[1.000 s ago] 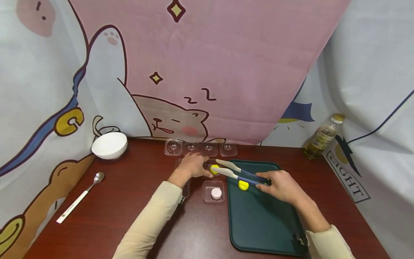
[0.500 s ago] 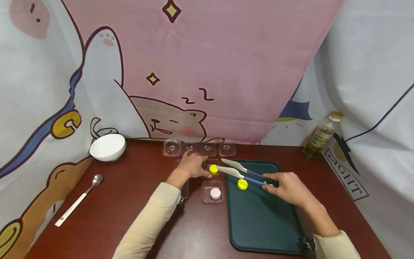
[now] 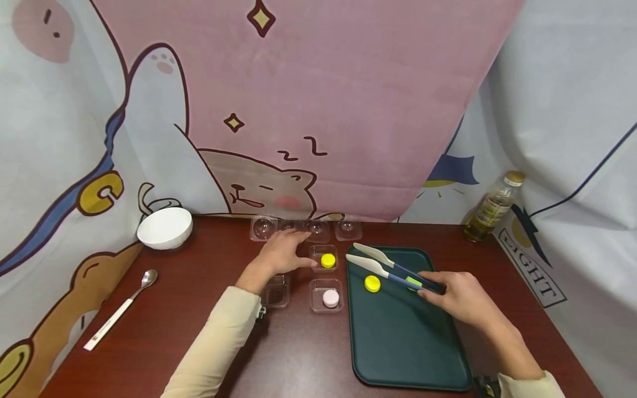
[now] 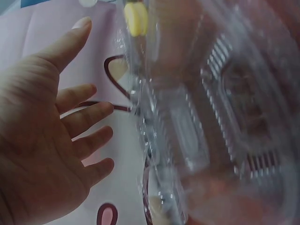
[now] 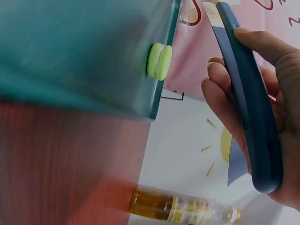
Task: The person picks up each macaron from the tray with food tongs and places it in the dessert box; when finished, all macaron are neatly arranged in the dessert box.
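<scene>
My right hand (image 3: pixel 463 296) holds a pair of tongs (image 3: pixel 369 264) with dark blue handles and cream tips. The tips stand apart above the left side of the dark green tray (image 3: pixel 403 342), with nothing between them. A yellow macaron (image 3: pixel 372 284) and a green macaron (image 5: pixel 159 61) lie on that tray. My left hand (image 3: pixel 280 255) hovers with fingers spread, holding nothing, left of a clear plastic box containing another yellow macaron (image 3: pixel 328 260). Nearer me, a second clear box holds a pale pink macaron (image 3: pixel 330 298). Another clear box (image 3: pixel 276 293) sits partly under my left wrist.
Clear domed lids (image 3: pixel 264 228) line the back of the table. A white bowl (image 3: pixel 165 228) and a spoon with a white handle (image 3: pixel 119 310) are at left. An oil bottle (image 3: pixel 490 213) stands at the back right, by the cloth wall.
The tongs have drawn away rightward from the yellow macaron in the box. My left hand has moved left, off that box, showing more of the boxes.
</scene>
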